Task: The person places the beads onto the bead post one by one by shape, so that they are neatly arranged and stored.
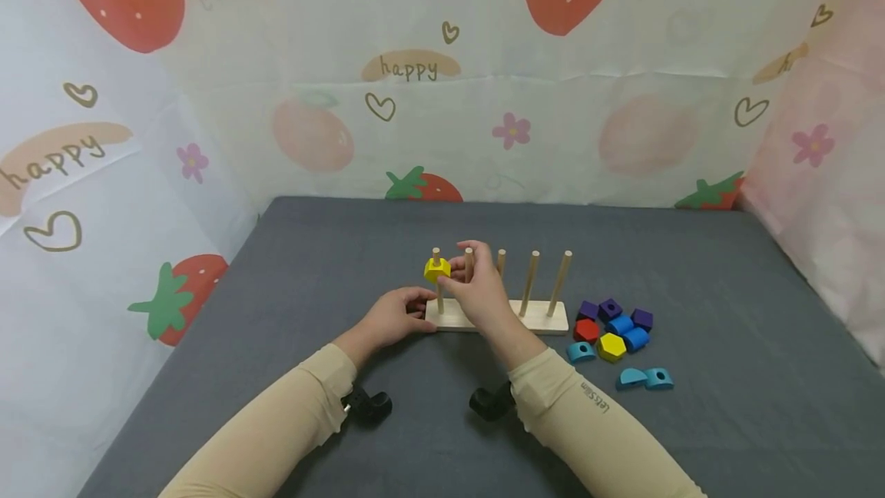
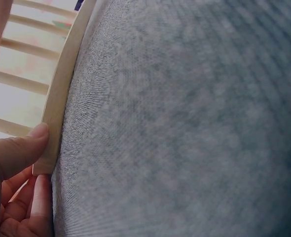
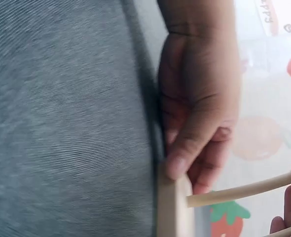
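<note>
A pale wooden peg stand [image 1: 545,321] with a row of upright pegs rests on the grey cloth. My left hand [image 1: 396,313] holds its left end, the thumb [image 2: 39,132] on the front edge and the fingers round the end. Near the top of the leftmost peg, a yellow hexagonal block [image 1: 435,272] is threaded on, well above the base. My right hand [image 1: 482,290] pinches this block from the right, reaching across in front of the second peg. Only a sliver of the yellow block shows at the edge of the right wrist view.
Right of the stand lies a loose pile: purple cubes [image 1: 611,309], a red hexagon [image 1: 586,330], another yellow hexagon [image 1: 611,347], dark blue pieces [image 1: 635,339]. Light blue arched pieces [image 1: 659,379] lie nearer the front. A printed curtain [image 1: 581,60] hangs behind the table.
</note>
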Demonstrator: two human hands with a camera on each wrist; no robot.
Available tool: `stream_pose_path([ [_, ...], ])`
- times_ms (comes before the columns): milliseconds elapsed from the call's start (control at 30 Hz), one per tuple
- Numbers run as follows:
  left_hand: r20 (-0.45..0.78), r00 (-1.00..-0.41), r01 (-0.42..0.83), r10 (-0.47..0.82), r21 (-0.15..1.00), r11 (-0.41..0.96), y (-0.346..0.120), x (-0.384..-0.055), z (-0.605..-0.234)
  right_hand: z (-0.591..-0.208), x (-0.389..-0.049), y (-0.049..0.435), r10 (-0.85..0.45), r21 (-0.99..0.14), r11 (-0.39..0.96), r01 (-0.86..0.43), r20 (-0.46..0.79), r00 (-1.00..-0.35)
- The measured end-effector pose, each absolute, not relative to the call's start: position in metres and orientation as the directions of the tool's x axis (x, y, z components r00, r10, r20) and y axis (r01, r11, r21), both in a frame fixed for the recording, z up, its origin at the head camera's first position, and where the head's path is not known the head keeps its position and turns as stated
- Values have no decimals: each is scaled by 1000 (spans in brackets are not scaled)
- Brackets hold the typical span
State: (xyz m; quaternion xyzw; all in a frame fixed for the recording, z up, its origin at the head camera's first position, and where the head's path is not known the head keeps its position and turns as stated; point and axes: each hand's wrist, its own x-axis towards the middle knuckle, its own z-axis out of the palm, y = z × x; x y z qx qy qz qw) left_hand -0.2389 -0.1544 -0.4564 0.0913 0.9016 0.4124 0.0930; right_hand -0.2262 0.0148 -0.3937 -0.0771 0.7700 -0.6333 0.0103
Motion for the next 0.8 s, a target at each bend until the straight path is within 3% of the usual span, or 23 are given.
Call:
stream_pose_path([
  [800,-50,-964,134,262,757,640,-154,-239,-457,-432,-222,14,-73,-955,297,17,-40,-997],
])
